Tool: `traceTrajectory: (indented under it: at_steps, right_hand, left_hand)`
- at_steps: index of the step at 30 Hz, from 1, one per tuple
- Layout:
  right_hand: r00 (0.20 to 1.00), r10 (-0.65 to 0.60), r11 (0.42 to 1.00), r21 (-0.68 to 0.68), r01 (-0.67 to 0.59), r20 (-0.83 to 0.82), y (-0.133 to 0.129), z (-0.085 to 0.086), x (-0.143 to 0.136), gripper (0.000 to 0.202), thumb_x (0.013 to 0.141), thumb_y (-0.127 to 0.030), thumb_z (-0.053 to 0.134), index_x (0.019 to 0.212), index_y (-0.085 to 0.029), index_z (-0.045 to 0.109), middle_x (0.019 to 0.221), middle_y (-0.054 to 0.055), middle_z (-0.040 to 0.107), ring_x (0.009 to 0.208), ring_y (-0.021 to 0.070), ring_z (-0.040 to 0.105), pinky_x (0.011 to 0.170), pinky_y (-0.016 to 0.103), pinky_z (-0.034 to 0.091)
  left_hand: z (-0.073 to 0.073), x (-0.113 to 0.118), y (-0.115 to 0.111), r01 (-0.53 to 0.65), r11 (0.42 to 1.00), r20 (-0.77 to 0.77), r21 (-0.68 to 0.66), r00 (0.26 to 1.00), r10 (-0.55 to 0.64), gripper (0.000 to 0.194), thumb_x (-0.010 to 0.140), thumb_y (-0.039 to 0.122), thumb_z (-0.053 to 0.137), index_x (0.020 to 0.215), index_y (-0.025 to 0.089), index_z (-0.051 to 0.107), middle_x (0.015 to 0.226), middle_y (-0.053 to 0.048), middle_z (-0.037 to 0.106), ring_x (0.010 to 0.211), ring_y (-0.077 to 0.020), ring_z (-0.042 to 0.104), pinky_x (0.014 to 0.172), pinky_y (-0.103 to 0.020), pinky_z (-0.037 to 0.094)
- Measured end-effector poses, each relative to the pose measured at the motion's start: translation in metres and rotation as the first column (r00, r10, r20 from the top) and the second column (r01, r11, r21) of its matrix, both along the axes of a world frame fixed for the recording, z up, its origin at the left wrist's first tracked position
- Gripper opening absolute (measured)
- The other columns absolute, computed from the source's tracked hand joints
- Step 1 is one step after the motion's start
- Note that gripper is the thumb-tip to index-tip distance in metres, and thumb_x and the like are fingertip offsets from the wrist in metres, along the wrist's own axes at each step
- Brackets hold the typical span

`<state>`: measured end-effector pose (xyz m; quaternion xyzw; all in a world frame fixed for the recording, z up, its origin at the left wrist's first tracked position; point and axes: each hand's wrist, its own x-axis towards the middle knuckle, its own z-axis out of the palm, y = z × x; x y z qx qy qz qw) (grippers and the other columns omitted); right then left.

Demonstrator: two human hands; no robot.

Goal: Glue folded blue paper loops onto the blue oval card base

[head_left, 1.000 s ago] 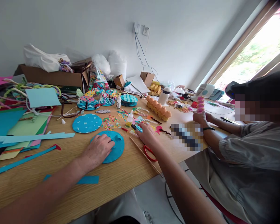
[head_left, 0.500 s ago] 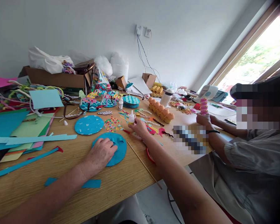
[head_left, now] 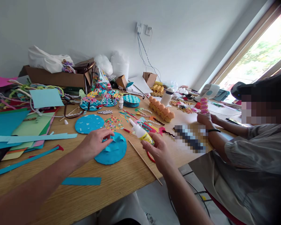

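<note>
My right hand (head_left: 158,148) is wrapped round a glue bottle (head_left: 142,133) with a white nozzle and a yellow label, tilted with its tip up and to the left. A blue paper disc (head_left: 114,154) lies on the table in front of me, with curled blue strips on it. Over the disc's upper left edge is my left hand (head_left: 97,142), its thumb and fingers apart and nothing visible between them. A loose blue strip (head_left: 81,181) lies near the table's front edge.
Another blue disc (head_left: 89,124), confetti (head_left: 113,123) and an orange egg carton (head_left: 161,109) lie further back. A wooden stick (head_left: 145,162) is right of the near disc. Coloured paper (head_left: 37,125) covers the left. At the right, a person's hands (head_left: 204,119) hold a pink piece.
My right hand has lifted the glue bottle from the table and brought it nearer, tilting it. My left hand has risen off the disc and moved up and left.
</note>
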<state>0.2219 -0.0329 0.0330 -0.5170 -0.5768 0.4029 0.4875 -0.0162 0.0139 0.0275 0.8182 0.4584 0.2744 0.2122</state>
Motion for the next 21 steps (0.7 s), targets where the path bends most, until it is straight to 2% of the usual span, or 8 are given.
traceTrajectory:
  at_steps: [2,5,10,15,17,18,19,21]
  right_hand:
    - [0.979,-0.014,0.999,-0.050,0.004,-0.204,-0.009,-0.009,-0.008,0.036,0.069,-0.044,0.066,0.092,-0.019,0.057,0.072,-0.002,0.058,0.060,0.0110,0.048,0.055,0.023,0.037]
    - [0.884,0.004,0.992,-0.111,-0.063,-0.467,-0.016,-0.021,-0.025,0.037,0.066,-0.045,0.070,0.089,-0.020,0.054,0.074,0.001,0.061,0.059,0.0108,0.049,0.054,0.023,0.037]
    - [0.781,0.014,0.971,-0.178,-0.160,-0.625,-0.024,-0.031,-0.049,0.039,0.062,-0.043,0.074,0.084,-0.021,0.051,0.066,-0.003,0.056,0.053,0.0091,0.046,0.048,0.021,0.032]
    - [0.763,-0.034,0.995,-0.092,-0.033,-0.645,-0.031,-0.035,-0.063,0.039,0.067,-0.041,0.071,0.095,-0.022,0.050,0.062,-0.006,0.050,0.050,0.0076,0.043,0.047,0.020,0.033]
    - [0.773,-0.038,0.999,-0.001,0.048,-0.633,-0.032,-0.035,-0.065,0.039,0.069,-0.037,0.071,0.099,-0.024,0.050,0.066,-0.006,0.051,0.052,0.0076,0.044,0.049,0.020,0.036]
    - [0.776,-0.051,0.995,0.032,0.092,-0.629,-0.031,-0.033,-0.065,0.038,0.069,-0.035,0.071,0.099,-0.024,0.050,0.069,-0.005,0.052,0.053,0.0076,0.044,0.049,0.020,0.036]
    - [0.773,-0.079,0.988,0.053,0.144,-0.630,-0.030,-0.031,-0.064,0.037,0.069,-0.034,0.071,0.098,-0.025,0.050,0.071,-0.005,0.052,0.054,0.0075,0.044,0.050,0.020,0.036]
    - [0.751,-0.158,0.962,0.071,0.264,-0.641,-0.027,-0.024,-0.059,0.036,0.067,-0.033,0.071,0.096,-0.025,0.050,0.072,-0.005,0.051,0.053,0.0071,0.042,0.049,0.020,0.035]
  left_hand:
    - [0.005,0.008,-0.008,-0.008,0.968,0.281,-0.249,0.956,0.081,0.030,0.078,0.037,0.053,0.099,0.018,0.060,0.080,-0.001,0.060,0.070,-0.0150,0.055,0.062,-0.027,0.045]
    - [0.006,0.027,-0.027,0.166,0.851,0.534,-0.499,0.832,0.151,0.050,0.072,0.042,0.061,0.115,0.018,0.055,0.083,-0.001,0.056,0.067,-0.0114,0.052,0.058,-0.024,0.043]
    - [-0.003,0.053,-0.045,0.335,0.758,0.728,-0.560,0.635,0.257,0.042,0.063,0.043,0.073,0.096,0.020,0.063,0.087,-0.001,0.058,0.069,-0.0094,0.050,0.059,-0.021,0.039]
    - [-0.008,0.063,-0.050,0.405,0.702,0.790,-0.585,0.482,0.380,0.040,0.059,0.042,0.077,0.088,0.019,0.062,0.089,-0.001,0.060,0.074,-0.0113,0.053,0.064,-0.023,0.042]
    - [-0.004,0.063,-0.052,0.416,0.708,0.798,-0.571,0.483,0.360,0.042,0.062,0.047,0.073,0.090,0.018,0.062,0.091,-0.003,0.061,0.077,-0.0137,0.055,0.067,-0.026,0.043]
    - [-0.001,0.061,-0.051,0.415,0.714,0.790,-0.565,0.523,0.321,0.043,0.064,0.049,0.071,0.093,0.018,0.062,0.092,-0.004,0.062,0.079,-0.0147,0.056,0.068,-0.027,0.044]
    - [0.002,0.058,-0.048,0.398,0.730,0.766,-0.555,0.586,0.264,0.044,0.066,0.050,0.068,0.095,0.018,0.062,0.092,-0.005,0.062,0.080,-0.0157,0.056,0.068,-0.028,0.044]
    - [0.009,0.045,-0.038,0.328,0.784,0.613,-0.526,0.786,0.082,0.039,0.070,0.045,0.065,0.098,0.018,0.063,0.092,-0.005,0.063,0.081,-0.0172,0.057,0.068,-0.028,0.045]
